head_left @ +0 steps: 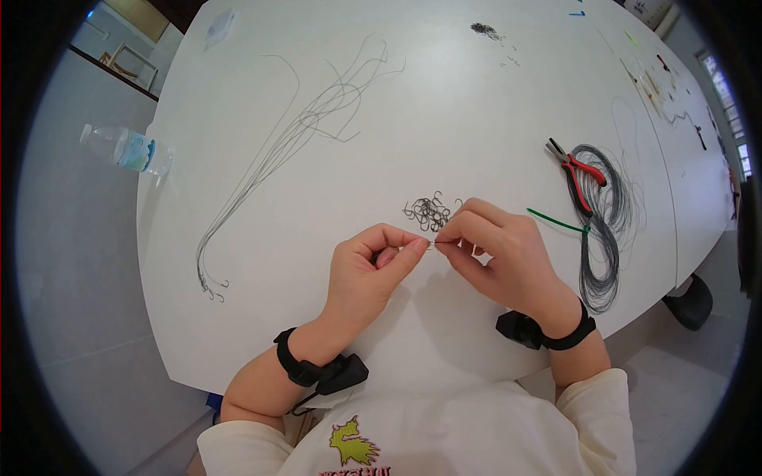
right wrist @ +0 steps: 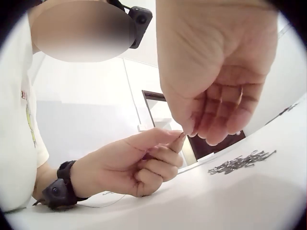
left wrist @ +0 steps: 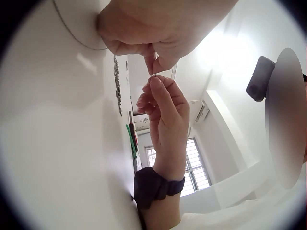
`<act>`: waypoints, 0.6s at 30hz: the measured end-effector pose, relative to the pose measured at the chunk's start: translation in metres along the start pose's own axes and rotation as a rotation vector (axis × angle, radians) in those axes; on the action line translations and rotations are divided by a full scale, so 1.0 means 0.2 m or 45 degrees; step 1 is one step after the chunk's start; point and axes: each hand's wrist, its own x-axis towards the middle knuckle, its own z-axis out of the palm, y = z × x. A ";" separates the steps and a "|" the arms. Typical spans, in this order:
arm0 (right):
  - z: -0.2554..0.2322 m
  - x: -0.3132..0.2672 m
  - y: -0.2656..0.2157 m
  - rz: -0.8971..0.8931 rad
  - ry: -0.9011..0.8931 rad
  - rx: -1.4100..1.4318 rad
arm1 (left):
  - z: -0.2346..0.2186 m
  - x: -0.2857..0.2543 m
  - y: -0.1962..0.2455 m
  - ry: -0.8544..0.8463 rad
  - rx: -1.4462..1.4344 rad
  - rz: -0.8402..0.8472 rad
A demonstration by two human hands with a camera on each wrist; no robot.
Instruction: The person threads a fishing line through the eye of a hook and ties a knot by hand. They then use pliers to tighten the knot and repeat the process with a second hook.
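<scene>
My left hand (head_left: 367, 266) and right hand (head_left: 504, 250) meet fingertip to fingertip above the white table. Between them, thumb and forefinger of each pinch a tiny thin fish hook (head_left: 432, 243), mostly covered by the fingertips. In the left wrist view, a sliver of it shows between the two pinches. The other fingers of my right hand (right wrist: 225, 105) are bent loosely towards the palm; those of my left hand (right wrist: 129, 163) curl in. Just beyond the fingertips lies a loose pile of dark fish hooks (head_left: 427, 213), also seen in the right wrist view.
Long thin lines with hooks (head_left: 262, 170) at their near ends stretch across the left side. On the right lie red-and-black pliers (head_left: 578, 178) on a coiled bundle of line (head_left: 601, 270) with a green tie (head_left: 556, 219). A water bottle (head_left: 131, 149) stands left; another dark pile (head_left: 486, 30) lies far back.
</scene>
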 end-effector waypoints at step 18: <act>-0.06 0.00 -0.04 0.226 -0.116 0.330 | 0.00 0.00 0.00 -0.036 -0.025 0.001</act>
